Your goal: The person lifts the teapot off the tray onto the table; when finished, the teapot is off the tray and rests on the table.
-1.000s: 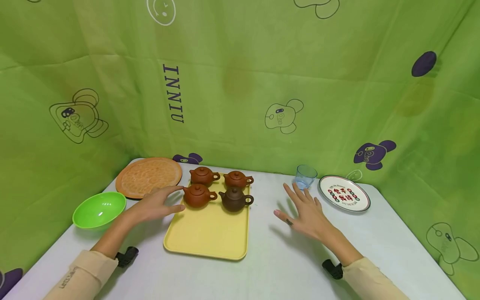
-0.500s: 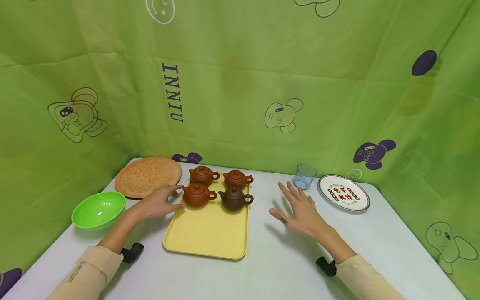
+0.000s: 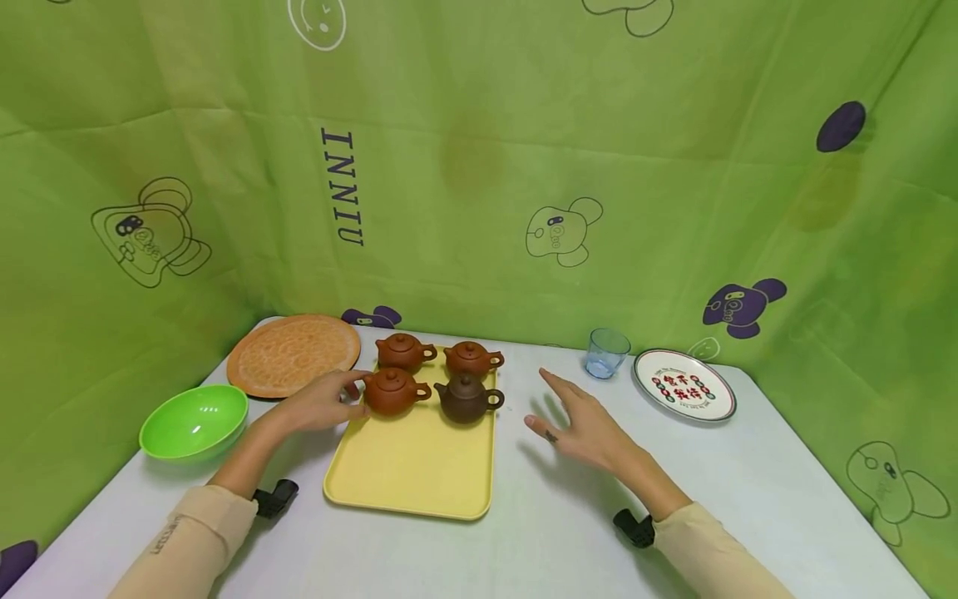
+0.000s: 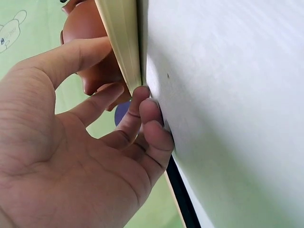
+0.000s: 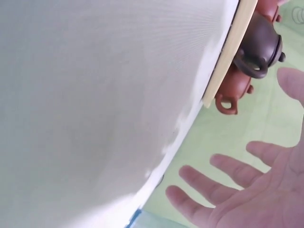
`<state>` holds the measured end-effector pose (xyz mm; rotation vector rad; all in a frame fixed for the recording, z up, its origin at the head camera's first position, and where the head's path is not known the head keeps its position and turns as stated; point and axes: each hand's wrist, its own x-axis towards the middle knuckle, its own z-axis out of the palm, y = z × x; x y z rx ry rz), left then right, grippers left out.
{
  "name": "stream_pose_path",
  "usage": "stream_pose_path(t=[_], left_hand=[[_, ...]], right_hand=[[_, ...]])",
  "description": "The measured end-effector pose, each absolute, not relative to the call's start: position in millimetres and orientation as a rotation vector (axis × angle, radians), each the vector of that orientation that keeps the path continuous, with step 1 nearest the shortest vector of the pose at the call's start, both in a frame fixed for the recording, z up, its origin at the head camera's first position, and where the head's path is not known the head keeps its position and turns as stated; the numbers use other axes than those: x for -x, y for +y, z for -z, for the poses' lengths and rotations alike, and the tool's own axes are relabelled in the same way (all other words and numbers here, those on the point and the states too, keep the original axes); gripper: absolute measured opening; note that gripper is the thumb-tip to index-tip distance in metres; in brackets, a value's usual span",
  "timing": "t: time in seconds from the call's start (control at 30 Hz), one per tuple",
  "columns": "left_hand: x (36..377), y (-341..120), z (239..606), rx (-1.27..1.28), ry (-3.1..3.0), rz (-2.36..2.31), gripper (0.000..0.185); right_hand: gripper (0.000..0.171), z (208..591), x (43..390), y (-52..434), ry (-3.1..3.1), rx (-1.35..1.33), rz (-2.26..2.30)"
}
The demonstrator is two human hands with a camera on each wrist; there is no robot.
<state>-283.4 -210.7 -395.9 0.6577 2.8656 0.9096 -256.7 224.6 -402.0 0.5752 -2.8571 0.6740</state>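
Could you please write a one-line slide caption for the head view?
Left hand touches a red-brown teapot on the yellow tray; right hand hovers open beside it.

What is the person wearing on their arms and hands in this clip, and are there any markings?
Both hands are bare: the left hand and right hand wear no gloves. Each arm has a beige long sleeve ending short of the wrist; the left sleeve bears small dark lettering, too small to read. A black device is strapped under each wrist. A small dark mark sits on one right-hand finger.
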Motion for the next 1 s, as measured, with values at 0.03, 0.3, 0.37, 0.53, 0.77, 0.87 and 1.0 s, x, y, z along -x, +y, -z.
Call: stream_pose_path(t=[0.03,0.3,0.37,0.53,0.77,0.87,1.0], left_hand=[[284,-210,396,-0.642,2.860,-0.916,0.067],[286,-208,395,-0.549,2.812,-0.948,0.064],[286,-208,395,-0.532,2.803,-0.960,0.065],[287,-209,399,-0.513,2.783,-1.010,0.066],[289,-210,402,-0.494,2.771,-1.045,0.065],[291,-211,404,-0.498,2.780,-1.041,0.064],[293,-213,406,-0.541,2.787,-1.057,0.062]], right_hand=[[0.087,401,257,224,-2.858,-0.578,-0.682],[0.081,401,260,216,-2.842,-0.592,-0.731],[0.079,402,261,214,-2.838,-0.604,-0.750],[0.074,404,264,210,-2.818,-0.644,-0.824],[0.062,404,267,202,-2.790,-0.693,-0.964],[0.056,404,269,198,-2.792,-0.690,-1.024],[0.048,405,271,194,-2.800,-0.678,-1.056]])
